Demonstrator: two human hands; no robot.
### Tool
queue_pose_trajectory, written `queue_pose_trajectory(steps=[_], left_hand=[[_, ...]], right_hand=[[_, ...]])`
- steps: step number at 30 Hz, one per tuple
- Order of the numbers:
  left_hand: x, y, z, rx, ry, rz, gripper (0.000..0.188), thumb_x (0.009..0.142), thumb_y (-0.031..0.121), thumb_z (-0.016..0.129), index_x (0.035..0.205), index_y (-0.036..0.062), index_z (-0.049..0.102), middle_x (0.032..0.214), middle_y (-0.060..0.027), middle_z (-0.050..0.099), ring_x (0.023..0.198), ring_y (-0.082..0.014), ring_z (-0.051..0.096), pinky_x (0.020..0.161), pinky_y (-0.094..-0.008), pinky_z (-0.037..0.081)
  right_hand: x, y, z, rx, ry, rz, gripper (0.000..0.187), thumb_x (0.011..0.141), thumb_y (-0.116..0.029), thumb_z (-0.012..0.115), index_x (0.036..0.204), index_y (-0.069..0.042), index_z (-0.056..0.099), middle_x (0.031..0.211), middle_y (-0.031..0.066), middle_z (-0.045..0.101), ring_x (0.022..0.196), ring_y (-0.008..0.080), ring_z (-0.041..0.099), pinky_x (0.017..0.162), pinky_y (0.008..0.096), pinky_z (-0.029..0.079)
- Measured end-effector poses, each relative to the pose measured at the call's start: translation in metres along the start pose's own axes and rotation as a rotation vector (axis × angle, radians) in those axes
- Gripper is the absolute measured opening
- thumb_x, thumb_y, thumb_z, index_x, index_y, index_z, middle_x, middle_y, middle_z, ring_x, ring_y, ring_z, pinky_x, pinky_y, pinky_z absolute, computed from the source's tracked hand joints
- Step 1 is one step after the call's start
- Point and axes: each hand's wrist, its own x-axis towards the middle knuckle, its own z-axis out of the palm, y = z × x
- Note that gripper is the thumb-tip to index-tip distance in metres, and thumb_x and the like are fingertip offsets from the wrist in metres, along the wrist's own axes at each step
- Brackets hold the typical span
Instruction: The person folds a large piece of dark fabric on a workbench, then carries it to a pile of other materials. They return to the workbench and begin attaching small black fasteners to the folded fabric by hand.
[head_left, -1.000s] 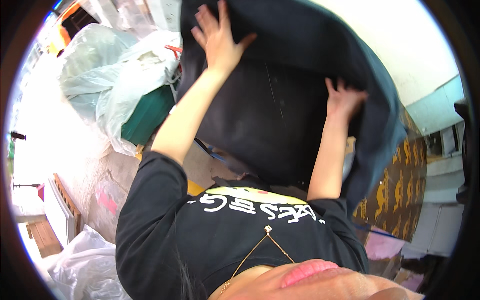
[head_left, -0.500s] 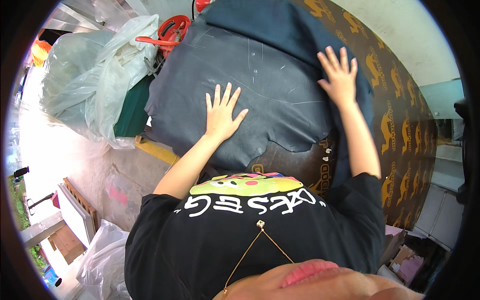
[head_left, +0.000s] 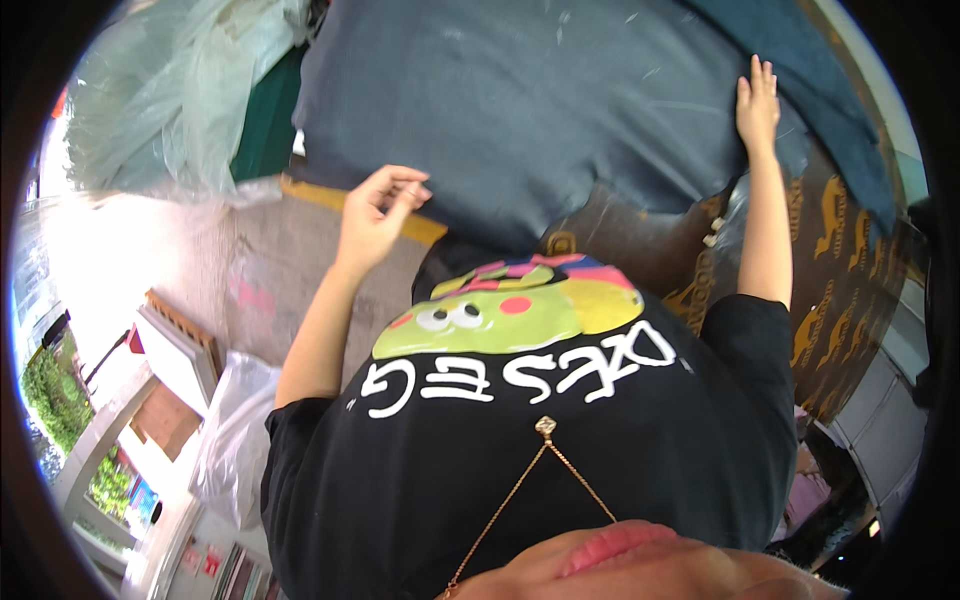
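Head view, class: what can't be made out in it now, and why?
All in the head view:
Dark sheet: far end cut off by the top edge.
Brown patterned board: partly hidden beneath the sheet.
Cloudy plastic: anything inside obscured by its folds.
Left hand: touching the sheet or just above it; the camera's angle hides any gap.

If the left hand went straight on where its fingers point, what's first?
Probably the broad, dark blue-grey leather-like sheet: the left hand overlaps its edge in the picture, but depth between them is unclear.
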Motion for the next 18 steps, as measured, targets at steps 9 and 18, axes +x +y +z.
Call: queue_pose_trajectory(steps=[9,18], left_hand=[[-0.149,-0.050,-0.061,0.453,-0.858,-0.786,0.042,0.082,0.027,0.072,0.116,0.0024,0.070,0.106,-0.0213,0.073,0.098,-0.0350,0.071,0.088,-0.0391,0.054],[-0.170,-0.134,-0.107,0.598,-0.968,-0.456,0.034,0.082,0.030,0.067,0.097,-0.0006,0.071,0.099,-0.0286,0.069,0.097,-0.0456,0.066,0.080,-0.0438,0.052]], right_hand=[[-0.181,-0.165,-0.190,0.903,-0.736,0.468,0.002,0.088,-0.003,0.066,0.089,-0.002,0.065,0.080,-0.0021,0.063,0.070,0.0052,0.056,0.062,0.0212,0.043],[-0.359,-0.260,-0.211,0.667,-1.356,0.508,0.028,0.073,-0.019,0.078,0.088,0.003,0.070,0.078,0.0185,0.071,0.065,0.0234,0.068,0.068,0.0353,0.052]])
